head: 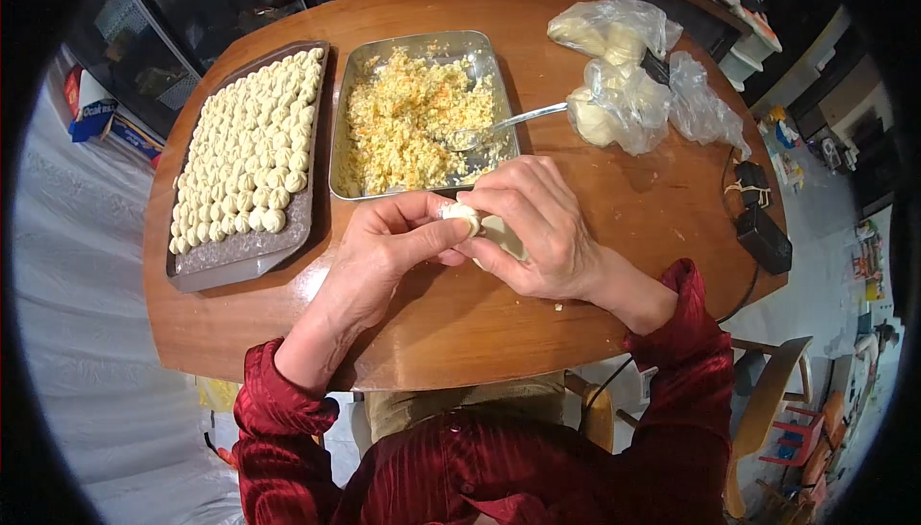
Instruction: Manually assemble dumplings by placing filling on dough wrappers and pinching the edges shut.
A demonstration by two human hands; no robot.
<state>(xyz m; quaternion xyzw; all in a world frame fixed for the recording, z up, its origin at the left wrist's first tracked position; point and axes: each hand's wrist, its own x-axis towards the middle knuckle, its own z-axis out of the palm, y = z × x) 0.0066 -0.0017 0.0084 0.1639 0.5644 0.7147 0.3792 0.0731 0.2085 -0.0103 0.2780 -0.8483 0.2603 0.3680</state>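
Observation:
My left hand [392, 237] holds a small pleated dough dumpling [462, 217] between thumb and fingers, just in front of the filling tray. From the other side, my right hand [536, 226] has its fingertips closed on the same dumpling. A flat pale piece of dough [506, 237] shows under the right palm; whether that hand holds it or it lies on the table is unclear. Beyond the hands sits a metal tray [424, 192] with crumbly yellow filling [403, 122] flecked with orange. A metal spoon [529, 116] rests in the filling, its handle over the tray's right rim.
Left on the wooden table [432, 331] is a baking tray [266, 251] with rows of pleated dumplings [245, 158]. Plastic bags of dough [611, 86] lie at the far right, beside a crumpled clear bag [705, 104]. A black power adapter [764, 237] with its cord sits at the right edge.

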